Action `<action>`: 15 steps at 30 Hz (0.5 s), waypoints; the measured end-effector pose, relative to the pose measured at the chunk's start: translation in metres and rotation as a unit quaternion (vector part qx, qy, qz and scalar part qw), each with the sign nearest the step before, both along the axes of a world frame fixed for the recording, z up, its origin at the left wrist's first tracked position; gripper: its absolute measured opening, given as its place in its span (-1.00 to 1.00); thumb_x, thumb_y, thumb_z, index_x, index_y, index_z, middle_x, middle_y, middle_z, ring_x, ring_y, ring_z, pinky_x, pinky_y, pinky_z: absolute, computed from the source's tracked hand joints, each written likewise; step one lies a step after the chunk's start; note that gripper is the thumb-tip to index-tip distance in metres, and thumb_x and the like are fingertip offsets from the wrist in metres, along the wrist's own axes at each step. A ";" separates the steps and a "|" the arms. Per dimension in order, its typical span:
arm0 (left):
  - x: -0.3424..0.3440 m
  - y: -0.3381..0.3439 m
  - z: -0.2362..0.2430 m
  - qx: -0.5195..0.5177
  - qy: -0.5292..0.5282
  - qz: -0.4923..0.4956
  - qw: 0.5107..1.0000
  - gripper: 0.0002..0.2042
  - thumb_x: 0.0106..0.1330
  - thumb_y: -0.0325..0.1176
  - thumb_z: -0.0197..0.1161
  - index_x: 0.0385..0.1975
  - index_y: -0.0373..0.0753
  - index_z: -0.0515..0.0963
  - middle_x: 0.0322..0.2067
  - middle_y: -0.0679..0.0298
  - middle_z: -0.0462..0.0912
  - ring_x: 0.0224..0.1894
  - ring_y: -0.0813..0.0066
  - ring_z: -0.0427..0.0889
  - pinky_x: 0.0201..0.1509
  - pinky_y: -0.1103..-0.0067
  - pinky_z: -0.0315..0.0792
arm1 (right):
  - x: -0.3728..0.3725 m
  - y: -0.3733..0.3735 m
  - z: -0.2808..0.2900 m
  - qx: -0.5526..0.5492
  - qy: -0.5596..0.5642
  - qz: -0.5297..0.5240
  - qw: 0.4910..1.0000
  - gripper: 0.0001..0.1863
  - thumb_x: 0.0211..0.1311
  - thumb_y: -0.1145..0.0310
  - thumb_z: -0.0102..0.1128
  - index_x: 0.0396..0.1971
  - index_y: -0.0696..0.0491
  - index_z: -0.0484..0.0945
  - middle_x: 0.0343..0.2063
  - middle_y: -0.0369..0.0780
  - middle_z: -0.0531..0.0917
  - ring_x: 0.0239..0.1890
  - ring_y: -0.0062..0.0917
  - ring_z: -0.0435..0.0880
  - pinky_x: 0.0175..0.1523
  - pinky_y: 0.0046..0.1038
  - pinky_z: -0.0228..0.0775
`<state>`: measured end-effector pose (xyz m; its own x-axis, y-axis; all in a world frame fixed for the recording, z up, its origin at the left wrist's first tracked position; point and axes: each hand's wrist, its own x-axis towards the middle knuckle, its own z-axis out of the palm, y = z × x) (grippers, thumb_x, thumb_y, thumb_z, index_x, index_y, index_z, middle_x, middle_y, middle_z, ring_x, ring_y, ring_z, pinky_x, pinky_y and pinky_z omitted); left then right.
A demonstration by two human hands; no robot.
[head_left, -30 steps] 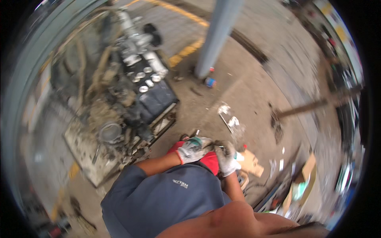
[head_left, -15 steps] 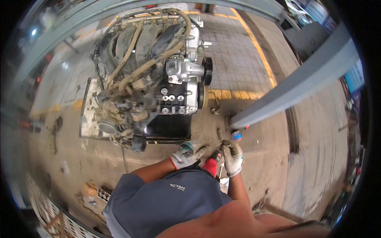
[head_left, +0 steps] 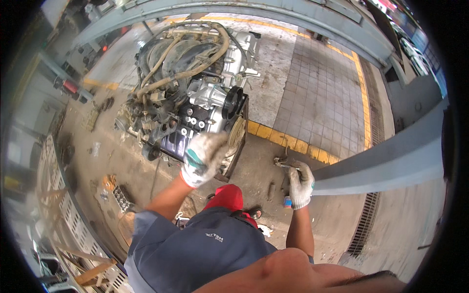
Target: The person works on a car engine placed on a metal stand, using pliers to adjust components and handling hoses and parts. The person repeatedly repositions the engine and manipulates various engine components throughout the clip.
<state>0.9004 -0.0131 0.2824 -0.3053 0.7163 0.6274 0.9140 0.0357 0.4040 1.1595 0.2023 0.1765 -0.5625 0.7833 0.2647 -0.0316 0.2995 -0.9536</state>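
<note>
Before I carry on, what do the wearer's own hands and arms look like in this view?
The left hand wears a whitish, grime-stained glove with a green patch on its back and a reddish cuff edge. The right hand wears a similar whitish glove with a small green mark. The left sleeve is short, dark blue-grey; the forearm below is bare.
</note>
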 end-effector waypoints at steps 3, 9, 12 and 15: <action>-0.024 0.024 0.044 0.046 0.151 0.120 0.980 -0.60 0.28 -0.38 0.47 0.12 -0.24 0.62 0.03 0.06 0.66 0.12 0.02 0.63 0.21 0.15 0.51 | -0.029 0.039 0.011 0.114 -0.031 0.032 0.992 -0.83 0.37 0.56 0.42 -0.09 0.20 0.72 -0.16 -0.10 0.79 -0.11 -0.35 0.78 0.06 -0.37 0.62; -0.100 0.061 0.090 0.005 0.226 0.293 0.929 -0.50 0.18 -0.28 0.53 0.13 -0.25 0.61 0.11 0.02 0.63 0.19 -0.10 0.57 0.27 0.10 0.47 | -0.122 0.065 0.071 0.131 0.030 0.107 0.985 -0.84 0.43 0.45 0.42 -0.11 0.19 0.70 -0.17 -0.09 0.77 -0.12 -0.32 0.77 0.02 -0.34 0.60; -0.114 0.063 0.082 -0.040 0.204 0.334 0.919 -0.52 0.16 -0.25 0.54 0.08 -0.23 0.62 0.03 0.03 0.63 0.08 -0.05 0.60 0.15 0.14 0.49 | -0.154 0.067 0.088 0.101 0.033 0.139 0.984 -0.81 0.52 0.39 0.36 -0.04 0.18 0.68 -0.07 -0.09 0.78 -0.04 -0.36 0.76 0.11 -0.35 0.58; -0.119 0.062 0.079 -0.021 0.180 0.342 0.922 -0.52 0.17 -0.24 0.53 0.10 -0.17 0.62 0.01 0.04 0.63 0.07 -0.04 0.60 0.15 0.12 0.49 | -0.194 0.067 0.099 0.003 0.128 0.208 0.970 -0.73 0.63 0.34 0.23 0.09 0.22 0.61 0.08 -0.06 0.74 0.10 -0.32 0.75 0.23 -0.31 0.57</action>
<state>0.7814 0.0493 0.3609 -0.4731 0.4591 0.7519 0.7457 0.6632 0.0643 0.9656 0.2691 0.2754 -0.7445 0.5008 0.4415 -0.3870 0.2152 -0.8966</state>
